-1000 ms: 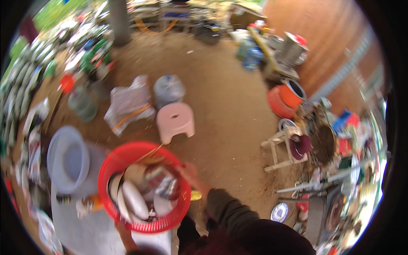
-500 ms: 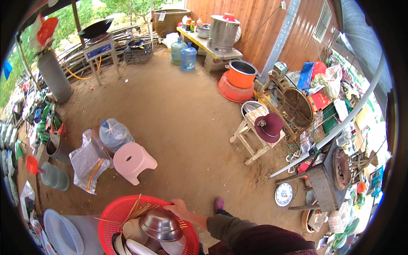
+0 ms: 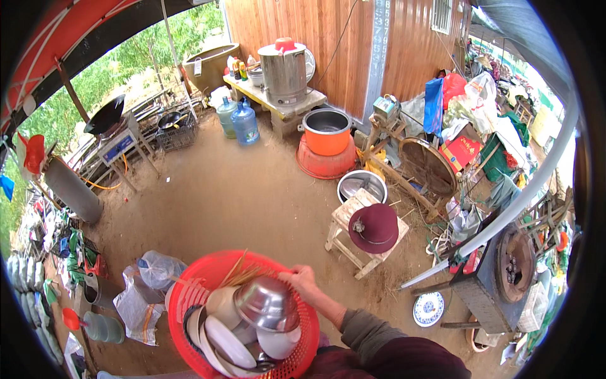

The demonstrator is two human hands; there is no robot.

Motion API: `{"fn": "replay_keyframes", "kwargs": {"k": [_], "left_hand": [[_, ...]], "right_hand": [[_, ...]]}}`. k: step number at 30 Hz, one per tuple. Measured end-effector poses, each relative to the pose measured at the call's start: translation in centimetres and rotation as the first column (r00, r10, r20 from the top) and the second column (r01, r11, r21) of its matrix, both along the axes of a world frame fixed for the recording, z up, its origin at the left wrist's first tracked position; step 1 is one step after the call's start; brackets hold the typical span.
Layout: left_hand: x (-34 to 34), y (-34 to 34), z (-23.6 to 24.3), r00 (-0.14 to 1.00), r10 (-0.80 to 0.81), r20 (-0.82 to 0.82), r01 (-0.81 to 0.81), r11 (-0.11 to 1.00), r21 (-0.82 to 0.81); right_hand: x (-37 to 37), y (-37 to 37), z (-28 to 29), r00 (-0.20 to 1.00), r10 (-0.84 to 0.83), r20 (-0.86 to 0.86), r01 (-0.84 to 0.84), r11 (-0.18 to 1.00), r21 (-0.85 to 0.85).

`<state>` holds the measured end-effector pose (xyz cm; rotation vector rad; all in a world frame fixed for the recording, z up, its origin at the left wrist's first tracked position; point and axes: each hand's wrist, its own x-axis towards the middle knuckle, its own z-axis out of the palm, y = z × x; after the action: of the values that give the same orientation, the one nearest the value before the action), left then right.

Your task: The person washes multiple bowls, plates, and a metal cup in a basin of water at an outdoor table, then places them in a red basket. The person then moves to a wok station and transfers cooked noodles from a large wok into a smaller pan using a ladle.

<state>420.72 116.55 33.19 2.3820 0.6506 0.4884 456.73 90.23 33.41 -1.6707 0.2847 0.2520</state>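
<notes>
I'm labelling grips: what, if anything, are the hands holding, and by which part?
The right hand holds the red basket by its rim, on the far right side. The left hand isn't visible.

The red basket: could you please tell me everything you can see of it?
The red basket is round, perforated and apparently plastic, open side up at the picture's lower edge. The right hand grips its right rim. Inside are pale dishes, an overturned metal bowl and thin sticks. Its underside is hidden.
</notes>
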Motion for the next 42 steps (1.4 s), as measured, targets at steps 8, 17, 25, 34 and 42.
{"fn": "replay_keyframes", "kwargs": {"k": [8, 17, 25, 34, 42], "left_hand": [[27.9, -2.5, 1.0, 0.86, 0.412, 0.301, 0.182, 0.305, -0.935], [54.5, 2.3, -2.1, 0.958, 0.251, 0.14, 0.083, 0.228, -0.97], [69.9, 7.3, -0.2, 0.97, 0.164, 0.179, 0.13, 0.273, -0.953], [80.5, 9.1, 0.8, 0.965, 0.244, 0.094, 0.014, 0.31, -0.951], [94.1, 3.0, 0.1, 0.931, 0.362, 0.039, -0.123, 0.414, -0.902]], "right_hand": [[14.3, -10.6, 4.5, 0.94, -0.32, 0.116, 0.28, 0.922, 0.267], [32.3, -10.8, 2.0, 0.839, -0.538, 0.083, 0.506, 0.828, 0.242], [45.0, -7.1, 0.5, 0.796, -0.6, 0.081, 0.584, 0.796, 0.159], [60.4, -3.7, 0.2, 0.861, -0.509, 0.014, 0.498, 0.848, 0.182], [78.5, -7.2, -3.7, 0.924, -0.381, -0.025, 0.381, 0.92, 0.089]]}}
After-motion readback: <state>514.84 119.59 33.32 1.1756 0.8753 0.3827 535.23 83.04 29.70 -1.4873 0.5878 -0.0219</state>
